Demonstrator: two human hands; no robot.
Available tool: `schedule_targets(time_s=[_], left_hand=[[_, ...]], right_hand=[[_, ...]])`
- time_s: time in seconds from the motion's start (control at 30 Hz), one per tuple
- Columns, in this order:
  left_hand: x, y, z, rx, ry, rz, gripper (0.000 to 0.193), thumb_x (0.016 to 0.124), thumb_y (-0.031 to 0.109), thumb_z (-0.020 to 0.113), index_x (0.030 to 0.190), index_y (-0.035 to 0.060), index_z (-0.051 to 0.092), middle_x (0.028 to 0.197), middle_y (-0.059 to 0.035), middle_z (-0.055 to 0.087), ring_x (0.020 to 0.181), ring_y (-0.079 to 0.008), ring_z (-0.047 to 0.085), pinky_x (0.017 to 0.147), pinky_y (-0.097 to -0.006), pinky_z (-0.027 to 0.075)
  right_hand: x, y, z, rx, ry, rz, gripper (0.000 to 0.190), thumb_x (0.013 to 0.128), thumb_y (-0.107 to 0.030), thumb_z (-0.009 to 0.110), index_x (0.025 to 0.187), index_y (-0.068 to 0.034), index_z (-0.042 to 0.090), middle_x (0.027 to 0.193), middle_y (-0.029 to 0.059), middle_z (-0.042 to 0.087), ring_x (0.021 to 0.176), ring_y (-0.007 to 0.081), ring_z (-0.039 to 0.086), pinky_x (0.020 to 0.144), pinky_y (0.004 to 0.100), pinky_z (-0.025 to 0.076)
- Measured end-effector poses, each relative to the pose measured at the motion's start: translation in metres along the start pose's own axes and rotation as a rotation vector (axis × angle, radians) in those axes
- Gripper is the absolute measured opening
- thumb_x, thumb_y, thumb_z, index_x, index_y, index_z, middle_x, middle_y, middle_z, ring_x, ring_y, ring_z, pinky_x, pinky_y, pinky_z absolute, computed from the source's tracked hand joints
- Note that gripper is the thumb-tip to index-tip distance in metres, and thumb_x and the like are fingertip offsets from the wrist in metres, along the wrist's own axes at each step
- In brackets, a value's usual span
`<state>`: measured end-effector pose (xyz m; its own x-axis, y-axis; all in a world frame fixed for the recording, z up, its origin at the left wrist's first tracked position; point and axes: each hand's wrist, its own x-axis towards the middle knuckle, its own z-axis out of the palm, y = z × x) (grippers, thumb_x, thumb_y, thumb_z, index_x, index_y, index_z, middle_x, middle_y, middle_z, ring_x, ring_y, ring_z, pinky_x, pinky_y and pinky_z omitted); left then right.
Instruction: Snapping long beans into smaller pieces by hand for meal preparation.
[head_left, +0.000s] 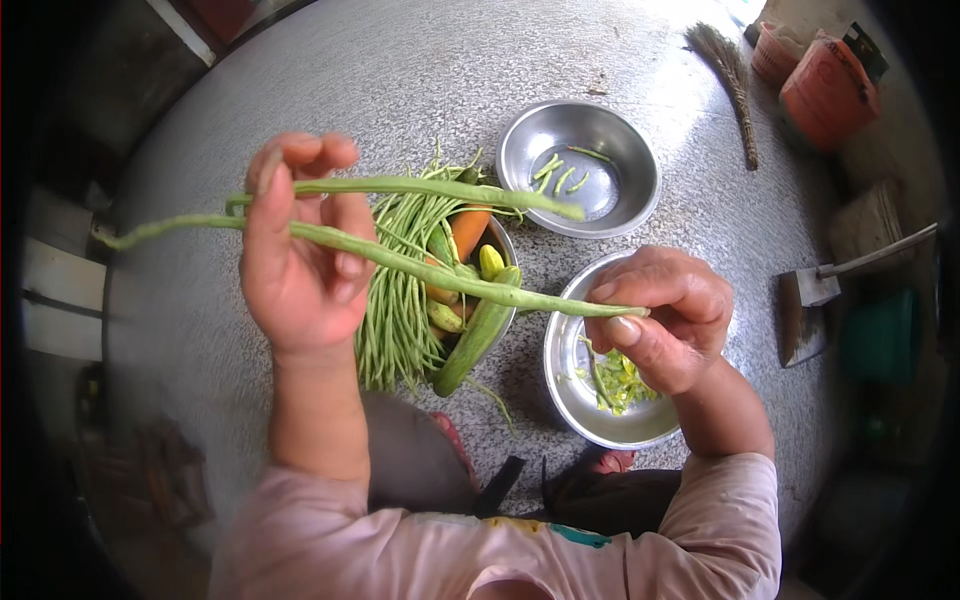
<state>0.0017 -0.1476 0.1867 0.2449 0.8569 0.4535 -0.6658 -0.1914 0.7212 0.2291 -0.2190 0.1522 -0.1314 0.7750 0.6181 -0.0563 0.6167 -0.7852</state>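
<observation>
My left hand (307, 247) holds two lengths of green yardlong bean between its thumb and fingers. The upper length (420, 184) reaches right, its tip blurred over the rim of the far steel basin (510, 154). The lower length (450, 279) slants across to my right hand (664, 311), whose thumb and forefinger pinch its tip. Below the beans, a steel bowl (512, 247) bears a bundle of long beans (397, 300), a green cucumber (480, 337) and orange and yellow-green vegetables. Under my right hand is a second steel basin (559, 375) with yellow-green scraps (619, 382).
Several short bean pieces (551, 169) lie in the far basin. On the speckled floor (360, 82) at the upper right are a straw broom (727, 82), a pink basket (776, 56) and a red container (829, 94). A long-handled dustpan (802, 315) stands at the right, beside a green container (879, 337).
</observation>
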Motion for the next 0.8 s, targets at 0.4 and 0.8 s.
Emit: schedule_targets(time_s=[0.4, 0.8], left_hand=[[0.002, -0.01, -0.007, 0.04, -0.109, -0.097, 0.021, 0.091, 0.024, 0.04, 0.085, 0.0048, 0.046, 0.073, -0.0066, 0.051, 0.044, -0.0066, 0.045, 0.032, -0.0153, 0.034], [-0.001, -0.006, -0.007, -0.051, -0.227, -0.33, 0.021, 0.077, 0.015, 0.064, 0.077, 0.0011, 0.048, 0.061, -0.0082, 0.051, 0.034, -0.0055, 0.041, 0.026, -0.0152, 0.029]], right_hand=[[-0.003, 0.008, -0.007, 1.047, -0.367, 0.72, 0.01, 0.071, 0.011, 0.054, 0.081, 0.011, 0.056, 0.061, 0.0106, 0.055, 0.044, 0.0112, 0.051, 0.04, 0.0228, 0.04], [-0.006, 0.017, -0.01, 1.153, -0.504, 0.752, 0.015, 0.072, -0.003, 0.055, 0.074, 0.012, 0.057, 0.053, 0.0102, 0.053, 0.037, 0.0111, 0.047, 0.036, 0.0231, 0.036]])
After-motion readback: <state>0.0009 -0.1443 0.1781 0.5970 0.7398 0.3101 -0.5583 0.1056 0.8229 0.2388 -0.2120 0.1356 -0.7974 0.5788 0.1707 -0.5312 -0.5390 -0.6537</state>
